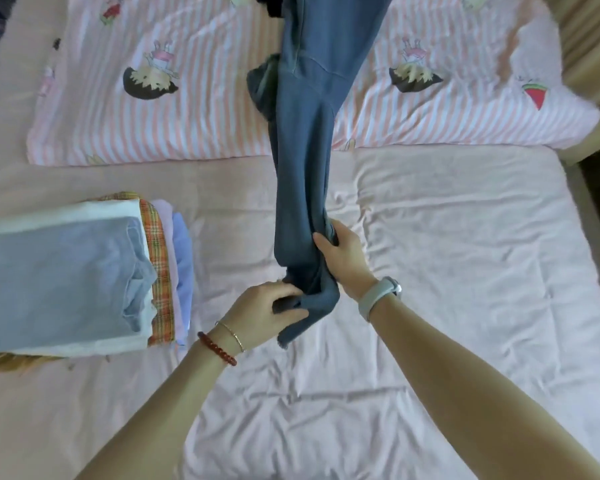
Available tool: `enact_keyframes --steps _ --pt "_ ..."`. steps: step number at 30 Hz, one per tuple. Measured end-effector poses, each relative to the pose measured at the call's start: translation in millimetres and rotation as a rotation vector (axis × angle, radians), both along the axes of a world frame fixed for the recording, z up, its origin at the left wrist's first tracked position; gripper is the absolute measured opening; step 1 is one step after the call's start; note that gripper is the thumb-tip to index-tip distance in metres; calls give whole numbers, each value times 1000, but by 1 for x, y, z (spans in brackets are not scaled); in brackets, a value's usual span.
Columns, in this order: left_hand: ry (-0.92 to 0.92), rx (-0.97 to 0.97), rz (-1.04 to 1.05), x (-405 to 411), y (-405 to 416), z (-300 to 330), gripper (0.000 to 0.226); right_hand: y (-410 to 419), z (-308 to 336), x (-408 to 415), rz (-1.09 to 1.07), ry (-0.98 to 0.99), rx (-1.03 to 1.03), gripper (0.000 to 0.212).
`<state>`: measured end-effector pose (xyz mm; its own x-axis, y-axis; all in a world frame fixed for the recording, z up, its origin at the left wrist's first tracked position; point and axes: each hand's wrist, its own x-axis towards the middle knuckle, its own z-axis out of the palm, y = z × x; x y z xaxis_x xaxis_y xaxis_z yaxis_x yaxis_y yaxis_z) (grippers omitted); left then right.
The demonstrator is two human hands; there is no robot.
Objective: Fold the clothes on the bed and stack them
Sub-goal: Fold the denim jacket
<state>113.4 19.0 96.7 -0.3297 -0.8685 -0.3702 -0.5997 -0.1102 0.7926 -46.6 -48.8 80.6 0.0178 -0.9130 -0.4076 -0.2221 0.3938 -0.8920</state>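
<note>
Both the left hand point(267, 311) and right hand point(343, 258) grip the near end of the blue-grey trousers point(302, 161), which stretch far across the bed point(465, 271), right of the folded stack point(77, 282).

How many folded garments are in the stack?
5 visible: grey-blue top uppermost, white one beneath, then plaid, lilac and blue edges showing at the right side. More may be hidden below.

Soft, even daylight fills the view, brightest toward three o'clock, where the pale bed sheet point(465, 237) looks nearly washed out. Shadows are faint; a weak one lies under the forearms near six o'clock. There is no hard glare. Wide-angle distortion bows the edges, most at nine and three o'clock. The whole picture is slightly soft, with blur toward twelve o'clock.
</note>
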Motion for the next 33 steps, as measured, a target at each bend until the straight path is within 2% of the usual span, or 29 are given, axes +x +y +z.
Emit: enact_keyframes --steps 3,6,8,9,11,14,17,18,20,22,24,26,28,29,31,33 --pt "7 163 -5 12 37 -1 25 75 5 -34 233 232 54 18" --pt "-118 186 138 6 55 -20 42 149 0 -65 563 382 295 16" --pt "-136 269 248 -5 54 -38 55 177 -8 -81 668 457 465 8" --pt "-121 320 305 -11 50 -48 61 184 -14 -88 642 481 512 16" --pt "-68 397 432 -27 36 -69 74 186 -31 -98 461 516 524 44" --pt "86 385 623 -50 -2 -99 87 172 -58 -99 206 535 350 54" --pt "362 475 902 -70 -44 -125 83 146 -83 -89 62 325 292 64" --pt "379 494 937 -77 -52 -132 78 137 -90 -85 16 214 297 67" --pt "278 330 881 -90 -55 -133 64 123 -97 -77 -19 116 270 63" --pt "281 171 840 -100 -45 -124 53 119 -100 -72 -14 186 218 48" --pt "298 139 794 -94 -23 -111 47 129 -91 -67 37 217 184 38" --pt "273 108 712 -74 6 -97 42 150 -78 -65 208 232 202 35" --pt "176 145 608 -47 44 -83 40 176 -66 -69 397 278 286 33" --pt "111 216 547 -35 62 -77 40 188 -61 -71 426 305 339 31" --pt "-49 370 403 -13 85 -70 30 199 -53 -72 316 347 409 27" --pt "-166 360 397 4 81 -67 17 189 -53 -64 124 365 368 27"
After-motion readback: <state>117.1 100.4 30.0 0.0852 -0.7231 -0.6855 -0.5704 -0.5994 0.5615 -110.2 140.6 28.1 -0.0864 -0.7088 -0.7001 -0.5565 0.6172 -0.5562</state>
